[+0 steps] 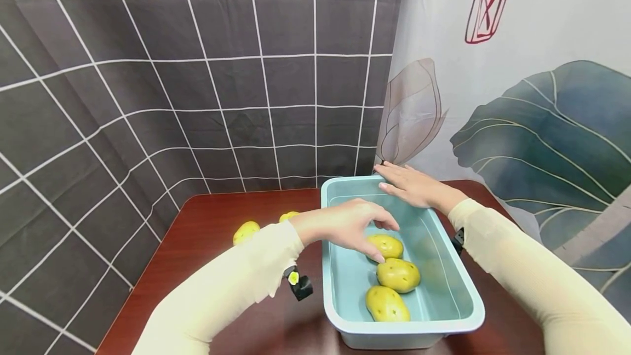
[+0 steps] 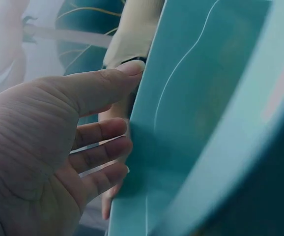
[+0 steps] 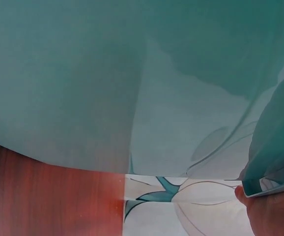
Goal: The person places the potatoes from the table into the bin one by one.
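A light blue plastic bin stands on the table with three yellow potatoes inside: a far one, a middle one and a near one. Over the bin's left part is my left hand, thumb and fingers spread apart and nothing between them; its thumb overlaps the far potato in the head view. In the left wrist view the same hand shows loosely bent fingers beside the blue wall. My right hand rests at the bin's far right corner, fingers extended along the rim.
Left of the bin, one yellow potato lies on the red-brown table, and another yellow piece is partly hidden behind the left forearm. A dark grid-patterned curtain and a pale printed curtain hang behind the table.
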A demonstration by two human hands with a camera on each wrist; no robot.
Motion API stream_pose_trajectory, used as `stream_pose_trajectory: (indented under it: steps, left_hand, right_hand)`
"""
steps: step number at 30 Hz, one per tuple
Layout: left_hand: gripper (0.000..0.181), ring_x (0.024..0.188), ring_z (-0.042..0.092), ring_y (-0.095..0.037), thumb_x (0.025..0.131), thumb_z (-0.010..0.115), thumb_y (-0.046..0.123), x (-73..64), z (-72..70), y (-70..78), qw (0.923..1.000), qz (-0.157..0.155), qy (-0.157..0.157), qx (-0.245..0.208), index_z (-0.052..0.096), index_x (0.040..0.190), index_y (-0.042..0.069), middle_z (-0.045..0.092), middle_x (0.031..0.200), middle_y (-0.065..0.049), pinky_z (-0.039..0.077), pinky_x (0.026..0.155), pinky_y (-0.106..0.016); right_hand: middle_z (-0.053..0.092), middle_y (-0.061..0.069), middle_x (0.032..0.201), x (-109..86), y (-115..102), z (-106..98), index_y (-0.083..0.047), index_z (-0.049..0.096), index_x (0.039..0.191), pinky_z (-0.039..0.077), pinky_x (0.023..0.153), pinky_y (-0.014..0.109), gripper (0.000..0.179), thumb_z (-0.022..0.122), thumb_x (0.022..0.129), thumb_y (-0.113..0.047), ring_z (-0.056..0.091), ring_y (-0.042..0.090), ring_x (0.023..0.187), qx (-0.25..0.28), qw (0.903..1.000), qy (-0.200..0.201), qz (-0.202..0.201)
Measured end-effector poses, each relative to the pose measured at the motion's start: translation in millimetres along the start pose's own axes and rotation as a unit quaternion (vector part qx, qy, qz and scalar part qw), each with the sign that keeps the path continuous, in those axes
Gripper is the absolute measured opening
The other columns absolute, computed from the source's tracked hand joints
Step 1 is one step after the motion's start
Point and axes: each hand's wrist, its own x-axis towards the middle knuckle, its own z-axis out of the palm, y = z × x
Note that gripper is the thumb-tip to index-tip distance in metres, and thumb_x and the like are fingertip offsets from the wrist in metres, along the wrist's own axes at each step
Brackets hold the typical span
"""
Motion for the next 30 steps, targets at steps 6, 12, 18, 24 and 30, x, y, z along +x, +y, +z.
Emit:
stream_pose_trajectory:
  steps: [6, 12, 18, 24, 30]
  left_hand:
    - [0.054, 0.106, 0.057, -0.007, 0.078, 0.081, 0.033, -29.0, -6.5, -14.0, 0.9982, -0.010, 0.059, -0.008, 0.063, 0.124, 0.011, 0.064, 0.116, 0.007, 0.046, 0.092, -0.025]
    - [0.053, 0.107, 0.056, -0.007, 0.078, 0.081, 0.033, -55.0, -12.6, -25.9, 0.9939, -0.051, 0.095, -0.023, 0.063, 0.124, 0.015, 0.064, 0.115, 0.008, 0.048, 0.089, -0.029]
    - [0.051, 0.106, 0.059, -0.008, 0.076, 0.082, 0.031, -75.7, -17.2, -37.7, 0.9878, -0.084, 0.129, -0.024, 0.064, 0.121, 0.014, 0.065, 0.116, 0.007, 0.048, 0.089, -0.024]
    - [0.054, 0.107, 0.060, -0.011, 0.075, 0.083, 0.030, -97.1, -18.0, -52.3, 0.9805, -0.132, 0.141, -0.037, 0.064, 0.122, 0.011, 0.065, 0.117, 0.002, 0.048, 0.094, -0.032]
    - [0.053, 0.107, 0.059, -0.014, 0.076, 0.082, 0.033, -118.9, -19.6, -66.9, 0.9750, -0.159, 0.155, -0.016, 0.064, 0.122, 0.012, 0.065, 0.115, 0.004, 0.049, 0.092, -0.036]
  right_hand:
    - [0.022, 0.005, 0.158, -0.5, 1, 0, -0.015, 0.022, 0.154, 0.009, 0.113, 0.058, 0.062, 0.027, 0.103, -0.050, 0.012, 0.029, 0.146, -0.004, 1.0000, 0.005, -0.003]
    - [0.023, 0.006, 0.158, -1.0, 0, -1, -0.014, 0.023, 0.154, 0.010, 0.113, 0.057, 0.059, 0.026, 0.104, -0.045, 0.013, 0.029, 0.146, 0.000, 0.9999, 0.008, -0.005]
    - [0.023, 0.007, 0.158, -1.1, 0, 0, -0.013, 0.023, 0.154, 0.009, 0.114, 0.055, 0.060, 0.027, 0.104, -0.046, 0.011, 0.028, 0.146, 0.000, 0.9999, 0.010, -0.005]
    - [0.022, 0.005, 0.158, -1.3, 3, 1, -0.012, 0.022, 0.154, 0.009, 0.115, 0.053, 0.064, 0.028, 0.103, -0.050, 0.010, 0.026, 0.146, -0.004, 0.9999, 0.007, -0.007]
    - [0.022, 0.006, 0.158, -0.2, 4, 1, -0.011, 0.022, 0.154, 0.012, 0.115, 0.050, 0.065, 0.029, 0.103, -0.050, 0.011, 0.028, 0.146, -0.007, 0.9998, 0.008, -0.014]
